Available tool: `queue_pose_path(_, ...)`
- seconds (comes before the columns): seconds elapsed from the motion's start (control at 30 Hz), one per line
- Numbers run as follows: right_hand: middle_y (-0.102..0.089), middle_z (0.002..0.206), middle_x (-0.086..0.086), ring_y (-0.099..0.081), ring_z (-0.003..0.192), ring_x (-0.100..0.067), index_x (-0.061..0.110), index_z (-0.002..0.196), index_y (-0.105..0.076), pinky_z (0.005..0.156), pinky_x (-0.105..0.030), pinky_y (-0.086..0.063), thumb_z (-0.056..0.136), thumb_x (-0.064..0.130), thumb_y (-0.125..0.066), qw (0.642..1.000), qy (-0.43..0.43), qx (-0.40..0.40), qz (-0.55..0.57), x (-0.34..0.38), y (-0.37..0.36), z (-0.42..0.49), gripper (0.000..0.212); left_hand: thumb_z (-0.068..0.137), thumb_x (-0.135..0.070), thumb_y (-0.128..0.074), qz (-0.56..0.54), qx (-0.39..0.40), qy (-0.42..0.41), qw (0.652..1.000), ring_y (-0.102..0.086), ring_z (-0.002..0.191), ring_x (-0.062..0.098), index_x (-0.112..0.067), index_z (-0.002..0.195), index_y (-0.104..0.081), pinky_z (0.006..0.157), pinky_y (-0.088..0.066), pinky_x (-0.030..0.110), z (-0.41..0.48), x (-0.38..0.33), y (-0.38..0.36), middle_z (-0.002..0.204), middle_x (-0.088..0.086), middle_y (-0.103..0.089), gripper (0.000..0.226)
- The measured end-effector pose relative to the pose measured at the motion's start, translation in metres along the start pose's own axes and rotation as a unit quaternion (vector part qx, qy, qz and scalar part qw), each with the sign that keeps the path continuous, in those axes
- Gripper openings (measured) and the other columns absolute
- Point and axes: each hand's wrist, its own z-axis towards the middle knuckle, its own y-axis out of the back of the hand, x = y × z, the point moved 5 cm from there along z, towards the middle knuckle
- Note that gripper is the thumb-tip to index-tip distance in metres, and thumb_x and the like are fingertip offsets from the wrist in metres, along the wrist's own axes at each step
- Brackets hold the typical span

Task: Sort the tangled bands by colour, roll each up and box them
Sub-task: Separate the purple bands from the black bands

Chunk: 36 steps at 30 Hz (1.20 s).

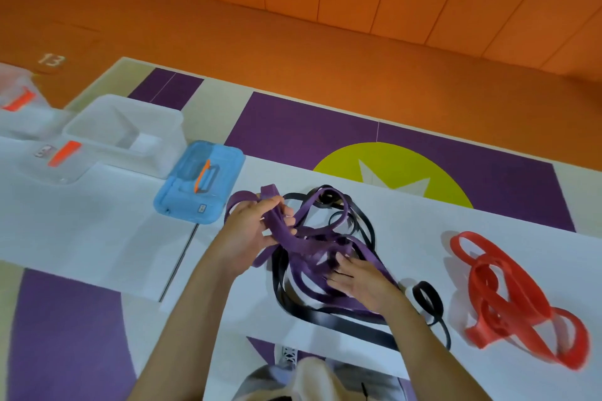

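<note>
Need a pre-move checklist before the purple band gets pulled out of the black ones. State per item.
1. Left hand grips the purple band: ok.
2. Right hand presses flat on the bands, pinning them: ok.
3. Purple band free of the black bands: not ok, they are interlaced.
4. Red bands lie apart, off to the right: ok.
5. Clear box open to take rolls: ok.
6. How many purple bands are in the heap: cannot tell.
</note>
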Motion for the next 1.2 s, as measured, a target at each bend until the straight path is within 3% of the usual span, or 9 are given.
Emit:
queue_pose_path(0.1,-0.076,0.118,-0.012,-0.071,0.118,-0.026,0.007,0.119,-0.071,0.109,-0.05,-0.052,0.102,0.017,-0.068,0.983,-0.036,-0.004,-0.181,-0.005,0.011,0.0,0.02,0.107,-0.014,-0.055,0.015,-0.003,0.015,1.0,-0.069,0.076,0.021,-0.003,0.103,-0.063,0.083,-0.063,0.042,0.003,-0.001,0.007,0.086,0.011,-0.07,0.014)
queue_pose_path(0.2,-0.068,0.082,-0.014,-0.071,0.071,-0.014,0.006,0.084,-0.066,0.089,-0.057,-0.058,0.092,-0.005,-0.069,0.929,-0.009,-0.124,-0.349,0.005,0.036,0.005,0.014,0.105,-0.014,-0.056,0.033,-0.021,0.017,0.999,-0.069,0.08,0.022,-0.003,0.095,-0.064,0.076,-0.065,0.038,0.003,-0.002,0.015,0.083,0.01,-0.071,0.017)
queue_pose_path(0.3,-0.079,0.085,-0.01,-0.079,0.073,-0.022,0.014,0.097,-0.073,0.076,-0.042,-0.067,0.094,-0.002,-0.063,0.919,0.047,-0.196,-0.34,0.021,0.037,0.001,0.019,0.105,-0.014,-0.055,0.023,-0.036,0.024,0.999,-0.07,0.079,0.022,-0.003,0.094,-0.064,0.07,-0.066,0.037,0.002,0.0,0.024,0.083,0.011,-0.072,0.018)
queue_pose_path(0.4,-0.076,0.091,0.004,-0.074,0.08,-0.015,0.026,0.093,-0.074,0.067,-0.026,-0.058,0.099,0.01,-0.055,0.815,0.115,-0.223,-0.523,0.04,0.025,0.003,0.026,0.106,-0.012,-0.054,0.008,-0.06,0.032,0.998,-0.07,0.077,0.023,-0.002,0.095,-0.065,0.084,-0.064,0.045,0.004,0.005,0.034,0.082,0.011,-0.073,0.018)
queue_pose_path(0.53,-0.073,0.089,-0.004,-0.07,0.086,-0.029,0.017,0.089,-0.07,0.072,-0.033,-0.053,0.101,0.021,-0.049,0.658,0.115,-0.205,-0.716,0.061,-0.002,0.017,0.024,0.103,-0.011,-0.052,0.038,-0.069,0.03,0.996,-0.062,0.067,0.025,-0.003,0.084,-0.063,0.088,-0.056,0.049,0.009,0.008,0.045,0.075,0.014,-0.065,0.024)
queue_pose_path(0.73,-0.078,0.115,0.002,-0.071,0.107,-0.023,0.026,0.121,-0.077,0.09,-0.035,-0.054,0.1,0.017,-0.06,0.596,0.195,-0.03,-0.778,0.069,-0.047,0.048,0.028,0.103,-0.029,-0.059,0.164,-0.101,-0.006,0.981,-0.051,0.056,0.023,-0.012,0.06,-0.057,0.072,-0.047,0.042,0.011,0.02,0.058,0.064,0.015,-0.054,0.045)
queue_pose_path(0.9,-0.072,0.119,-0.001,-0.065,0.118,-0.031,0.027,0.12,-0.071,0.096,-0.041,-0.054,0.088,0.012,-0.069,0.442,0.142,-0.009,-0.886,0.036,-0.044,0.073,0.035,0.102,-0.034,-0.06,0.172,-0.11,0.006,0.979,-0.051,0.056,0.024,-0.011,0.061,-0.055,0.072,-0.045,0.043,0.01,0.036,0.055,0.064,0.016,-0.053,0.047)
queue_pose_path(1.0,-0.071,0.113,-0.005,-0.069,0.112,-0.033,0.023,0.11,-0.075,0.089,-0.038,-0.056,0.091,0.016,-0.066,0.467,0.135,-0.048,-0.872,0.032,-0.041,0.08,0.022,0.104,-0.034,-0.058,0.209,-0.11,0.01,0.972,-0.053,0.056,0.023,-0.012,0.056,-0.055,0.072,-0.047,0.04,0.008,0.044,0.051,0.061,0.016,-0.054,0.053)
queue_pose_path(1.2,-0.079,0.1,0.008,-0.074,0.092,-0.017,0.045,0.106,-0.076,0.086,-0.041,-0.059,0.095,0.016,-0.07,0.715,0.166,-0.057,-0.677,0.076,-0.017,0.073,0.031,0.104,-0.029,-0.054,0.277,-0.092,-0.013,0.956,-0.05,0.057,0.023,-0.005,0.059,-0.053,0.071,-0.045,0.038,0.005,0.027,0.057,0.058,0.016,-0.052,0.051)
